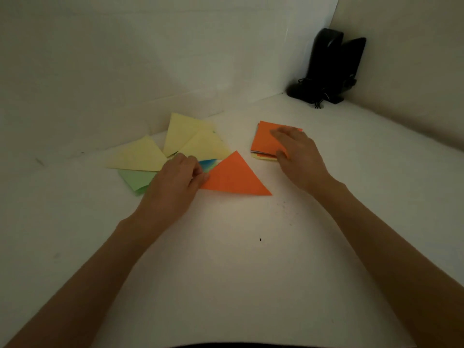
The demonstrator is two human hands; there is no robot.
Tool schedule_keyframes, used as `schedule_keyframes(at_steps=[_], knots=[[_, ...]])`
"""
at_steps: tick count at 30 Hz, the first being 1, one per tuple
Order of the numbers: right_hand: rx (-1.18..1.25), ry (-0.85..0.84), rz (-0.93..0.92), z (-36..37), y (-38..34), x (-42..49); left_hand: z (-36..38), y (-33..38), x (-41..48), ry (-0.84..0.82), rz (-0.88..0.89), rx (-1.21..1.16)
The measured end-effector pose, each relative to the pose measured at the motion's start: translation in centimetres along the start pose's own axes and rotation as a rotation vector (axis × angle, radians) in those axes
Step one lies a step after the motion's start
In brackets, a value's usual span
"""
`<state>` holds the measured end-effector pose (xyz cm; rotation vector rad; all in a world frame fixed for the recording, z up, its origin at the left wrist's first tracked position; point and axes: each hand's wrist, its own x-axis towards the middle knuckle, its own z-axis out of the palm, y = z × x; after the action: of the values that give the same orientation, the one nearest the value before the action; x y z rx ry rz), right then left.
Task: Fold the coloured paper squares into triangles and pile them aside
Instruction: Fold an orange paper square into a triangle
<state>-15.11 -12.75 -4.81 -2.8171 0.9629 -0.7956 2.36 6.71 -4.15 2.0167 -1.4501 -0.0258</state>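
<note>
The orange folded paper triangle [234, 178] lies flat on the white table [226, 259], its left corner pinched between the curled thumb and fingertips of the left hand [175, 183]. Just beyond those fingertips a blue paper piece [209, 164] shows, partly covered by the orange sheet and by the pale yellow paper triangles [136, 156], which fan out loosely beyond and to the left of the knuckles. Under that hand's outer side a green paper triangle [135, 180] sticks out from beneath the yellow ones. The right hand [298, 156] rests with its fingers laid out fairly straight on the stack of paper squares [263, 141], whose top sheet is orange; the thumb sits at the stack's near edge, holding nothing that can be made out. Well beyond those fingers, in the far corner, stands a black device [326, 69] with a cable.
</note>
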Motion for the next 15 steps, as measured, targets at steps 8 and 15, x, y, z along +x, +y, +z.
schedule_keyframes(at_steps=[8,15], knots=[[0.056,-0.108,0.063,2.6,-0.3,0.1,-3.2,-3.4,2.9,0.195,-0.283,-0.11],[-0.125,-0.113,0.045,2.5,-0.5,0.2,-0.1,-4.4,2.7,0.094,-0.256,0.302]])
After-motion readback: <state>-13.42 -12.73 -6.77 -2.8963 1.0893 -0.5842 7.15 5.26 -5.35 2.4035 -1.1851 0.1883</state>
